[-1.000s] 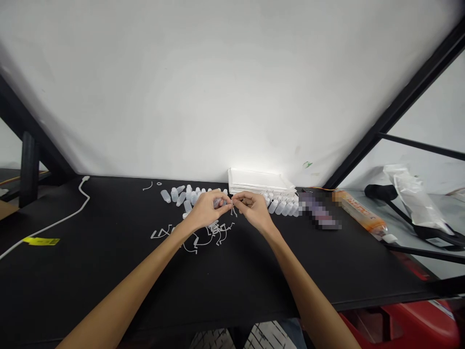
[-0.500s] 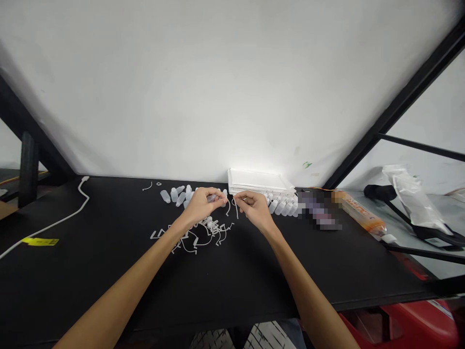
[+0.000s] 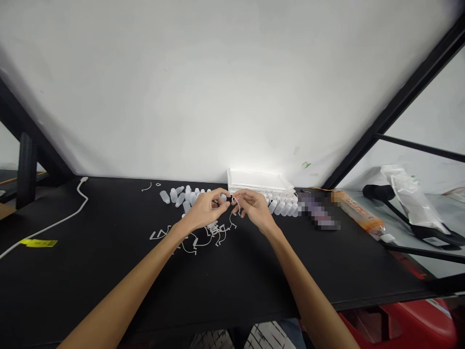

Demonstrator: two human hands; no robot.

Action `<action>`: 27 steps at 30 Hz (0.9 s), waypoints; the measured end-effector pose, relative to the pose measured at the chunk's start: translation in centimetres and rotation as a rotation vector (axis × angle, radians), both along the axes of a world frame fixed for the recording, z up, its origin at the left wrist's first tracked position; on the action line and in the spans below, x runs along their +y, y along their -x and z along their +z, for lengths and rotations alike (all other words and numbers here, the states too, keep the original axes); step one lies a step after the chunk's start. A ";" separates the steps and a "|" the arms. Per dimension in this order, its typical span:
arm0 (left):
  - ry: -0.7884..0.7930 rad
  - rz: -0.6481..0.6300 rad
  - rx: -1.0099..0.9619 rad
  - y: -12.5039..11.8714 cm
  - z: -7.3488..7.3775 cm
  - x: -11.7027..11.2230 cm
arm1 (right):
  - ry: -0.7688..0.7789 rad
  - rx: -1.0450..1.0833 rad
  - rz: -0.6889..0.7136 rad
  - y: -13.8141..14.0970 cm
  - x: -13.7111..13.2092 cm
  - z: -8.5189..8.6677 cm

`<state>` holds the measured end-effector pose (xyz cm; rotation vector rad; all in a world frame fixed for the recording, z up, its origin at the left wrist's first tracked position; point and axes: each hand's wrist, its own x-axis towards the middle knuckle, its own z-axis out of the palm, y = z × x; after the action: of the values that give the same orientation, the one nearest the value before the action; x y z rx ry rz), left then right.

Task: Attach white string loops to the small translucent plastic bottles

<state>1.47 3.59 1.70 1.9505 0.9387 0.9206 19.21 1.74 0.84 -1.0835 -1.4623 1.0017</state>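
My left hand (image 3: 205,209) and my right hand (image 3: 253,205) meet above the middle of the black table (image 3: 109,271). Fingers of my left hand are curled around a small clear plastic bottle (image 3: 219,200). The right hand pinches a thin white plastic strip (image 3: 236,202) beside that bottle. Under my hands lies a scatter of white plastic strips (image 3: 203,236). Behind them, several small clear bottles (image 3: 179,195) lie in a loose group, and a row of the same bottles (image 3: 285,207) runs to the right.
A white stack of flat trays (image 3: 257,181) sits at the wall behind my hands. A white cable (image 3: 69,213) with a yellow tag (image 3: 38,242) crosses the left side. An orange tube (image 3: 359,216) lies at right, beyond it a plastic bag (image 3: 410,196) on a grey surface.
My hands drew slightly apart, with a white strip pulled away from the bottle, then came close together again. The left hand's fingers shifted on the bottle.
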 end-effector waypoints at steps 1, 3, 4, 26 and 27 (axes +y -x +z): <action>0.040 0.009 -0.038 -0.2 0.0 -0.2 | 0.014 0.015 0.024 0.0 -0.1 0.0; 0.089 0.039 -0.113 -0.4 -0.1 -0.4 | 0.047 0.038 0.074 0.2 -0.2 0.1; 0.094 0.067 -0.147 -0.5 -0.2 -0.4 | 0.063 0.047 0.096 0.2 -0.3 0.2; -0.080 0.373 -0.115 -0.6 -1.0 0.0 | 0.096 0.067 0.187 2.4 -1.1 -0.2; -0.087 0.379 -0.107 -0.6 -1.0 0.0 | 0.086 0.059 0.180 2.5 -1.1 -0.3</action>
<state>2.12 3.58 0.71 1.8045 1.2474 1.2849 16.74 0.62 0.52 -0.9870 -1.5004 1.2233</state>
